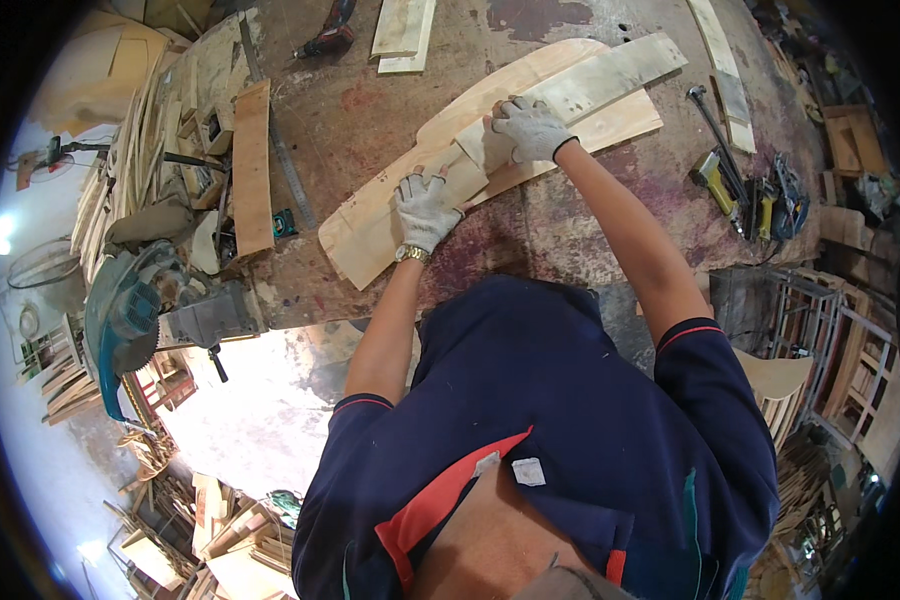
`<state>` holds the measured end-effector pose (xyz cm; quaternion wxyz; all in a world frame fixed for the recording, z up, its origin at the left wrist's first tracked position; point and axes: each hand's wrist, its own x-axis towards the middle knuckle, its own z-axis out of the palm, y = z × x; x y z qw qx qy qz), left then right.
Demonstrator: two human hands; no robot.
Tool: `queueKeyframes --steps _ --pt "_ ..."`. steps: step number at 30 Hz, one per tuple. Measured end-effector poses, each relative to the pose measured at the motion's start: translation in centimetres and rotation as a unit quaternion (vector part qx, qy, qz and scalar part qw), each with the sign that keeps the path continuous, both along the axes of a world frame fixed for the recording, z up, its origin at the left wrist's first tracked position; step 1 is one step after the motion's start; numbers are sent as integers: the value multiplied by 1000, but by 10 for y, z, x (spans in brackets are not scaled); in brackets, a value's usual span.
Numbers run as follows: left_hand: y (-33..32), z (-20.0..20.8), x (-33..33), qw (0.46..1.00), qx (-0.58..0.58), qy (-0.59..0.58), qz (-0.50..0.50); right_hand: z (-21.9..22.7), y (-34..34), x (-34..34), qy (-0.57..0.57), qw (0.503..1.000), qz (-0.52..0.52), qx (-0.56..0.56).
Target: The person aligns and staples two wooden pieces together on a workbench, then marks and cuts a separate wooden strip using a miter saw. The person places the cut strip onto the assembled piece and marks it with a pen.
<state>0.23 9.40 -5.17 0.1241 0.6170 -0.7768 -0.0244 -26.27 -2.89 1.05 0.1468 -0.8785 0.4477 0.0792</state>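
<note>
Pale curved wooden boards (475, 152), several, overlapping — laid flat, mid-scene, upon a large stained brown tabletop (370, 130). Teal circular-bladed power saw (122, 315), near left. Reddish-brown rectangular wooden plank (253, 165), left side of the tabletop. Slim dark-handled hammer (717, 137), right. Red-and-black power drill (327, 40), far left of the boards. Right hand (530, 130), greyish-white fabric glove: fingers extended, slightly bent, resting on the boards. Left hand (427, 212), matching glove, nearer — fingers parted, laid on the boards. Gold-coloured metal wristwatch (412, 254), left wrist.
</note>
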Motion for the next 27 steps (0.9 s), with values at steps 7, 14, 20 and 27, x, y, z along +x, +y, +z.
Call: queueKeyframes --steps 7,14,20,27 --pt "-4 -1 3 1000 -5 -3 -6 2 2 -1 -4 1000 -5 8" --pt "-4 0 4 1000 0 7 -7 2 1 -1 20 1000 7 12" --pt "-9 1 3 999 35 5 -3 -1 3 1 11 1000 -2 -5" --pt "-11 4 3 999 48 -2 -3 3 3 2 7 1000 -5 8"
